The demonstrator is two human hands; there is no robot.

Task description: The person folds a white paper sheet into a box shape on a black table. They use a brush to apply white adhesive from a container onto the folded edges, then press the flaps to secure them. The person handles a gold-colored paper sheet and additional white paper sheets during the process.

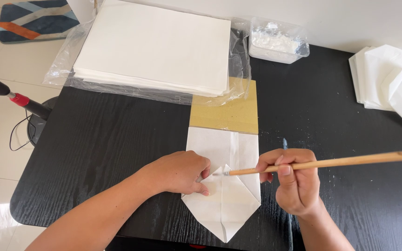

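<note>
A folded white paper bag (229,195) lies on the black table (117,148), its lower end folded to a point. A tan cardboard strip (226,114) sticks out from its top end. My left hand (180,173) presses flat on the bag's left side. My right hand (291,179) grips a wooden-handled brush (340,161), with the brush tip touching the bag's folded flaps next to my left fingertips.
A thick stack of white paper sheets (159,44) rests on clear plastic wrap at the back. A clear tub of white paste (275,42) sits beside it. Finished white bags (387,79) are piled at the right. A fan stand (5,90) is left of the table.
</note>
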